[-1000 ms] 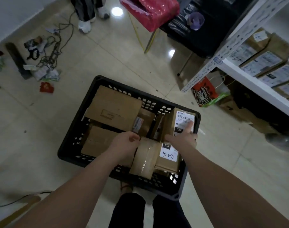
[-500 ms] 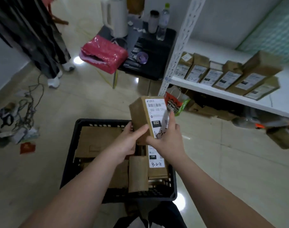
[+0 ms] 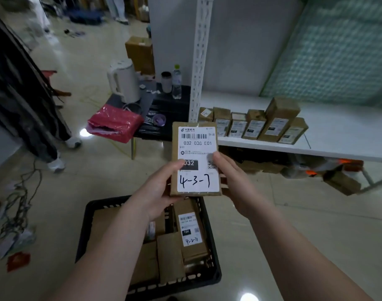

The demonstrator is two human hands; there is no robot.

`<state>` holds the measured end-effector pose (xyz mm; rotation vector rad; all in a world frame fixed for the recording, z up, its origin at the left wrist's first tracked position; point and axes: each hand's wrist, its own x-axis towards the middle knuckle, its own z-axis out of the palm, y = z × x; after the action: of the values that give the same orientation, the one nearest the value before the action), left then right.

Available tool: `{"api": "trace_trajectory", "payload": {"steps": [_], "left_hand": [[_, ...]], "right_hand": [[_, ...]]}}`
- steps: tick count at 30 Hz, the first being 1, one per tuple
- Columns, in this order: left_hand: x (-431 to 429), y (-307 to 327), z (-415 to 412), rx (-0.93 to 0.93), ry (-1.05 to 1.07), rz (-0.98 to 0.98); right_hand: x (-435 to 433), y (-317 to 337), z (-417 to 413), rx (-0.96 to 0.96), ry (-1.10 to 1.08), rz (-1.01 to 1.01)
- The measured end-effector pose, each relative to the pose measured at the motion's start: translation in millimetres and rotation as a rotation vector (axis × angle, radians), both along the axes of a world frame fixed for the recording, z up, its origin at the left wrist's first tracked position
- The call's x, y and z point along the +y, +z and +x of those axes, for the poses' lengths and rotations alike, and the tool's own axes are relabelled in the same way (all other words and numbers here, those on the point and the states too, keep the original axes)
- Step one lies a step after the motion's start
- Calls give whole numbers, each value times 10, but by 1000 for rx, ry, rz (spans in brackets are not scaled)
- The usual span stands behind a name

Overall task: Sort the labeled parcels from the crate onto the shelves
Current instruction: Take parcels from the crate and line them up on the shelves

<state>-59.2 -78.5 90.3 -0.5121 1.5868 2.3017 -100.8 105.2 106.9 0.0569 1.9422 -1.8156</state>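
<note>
The person is holding a parcel (image 3: 195,158) in mid-air, above the far right corner of the crate (image 3: 83,233), with its label (image 3: 197,177) turned flat toward the camera; judging by that pose, the parcel is being read rather than carried off. The left hand (image 3: 159,187) is gripping the parcel's left edge, its thumb lying across the label beside the printed 032 and its fingers curling behind. The right hand (image 3: 233,181) is pinching the right edge, its thumb resting on the label's margin and its fingers tucking behind and under. Both thumbs are sitting clear of the handwritten 4-3-7, probably so that the code is showing whole; two hands are likely being used to hold the label steady for reading.

The crate is sitting on the floor, near and low in the scene, and more parcels are lying flat inside it; one (image 3: 191,231) is lying label up, so its code is readable at a glance.

The shelf (image 3: 342,127) is standing to the right and farther off, well apart from the held parcel. A row (image 3: 253,124) of sorted parcels is standing upright along its near edge, labels facing outward, presumably so the codes can be checked from the floor; the board to the right of the row is lying bare.

The sorting is looking partly done; the next move is calling for matching 4-3-7 to a place, though which level that means cannot be told here.
</note>
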Motion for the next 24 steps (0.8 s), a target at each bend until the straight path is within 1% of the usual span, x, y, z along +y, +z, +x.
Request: {"api": "trace_trajectory", "payload": {"steps": [6,9,16,24], "left_hand": [[436,113,-26,30,-134,-3],[815,128,-27,26,-180,-2],[1886,204,24,-3,-299,-83],[2979,245,124,2,-350,-108]], "right_hand": [[526,88,112,-56,45,-76],[907,95,183,-67,11,-77],[1961,73,349,-107,-108,-58],[3011,82,553,-103,-159,-55]]}}
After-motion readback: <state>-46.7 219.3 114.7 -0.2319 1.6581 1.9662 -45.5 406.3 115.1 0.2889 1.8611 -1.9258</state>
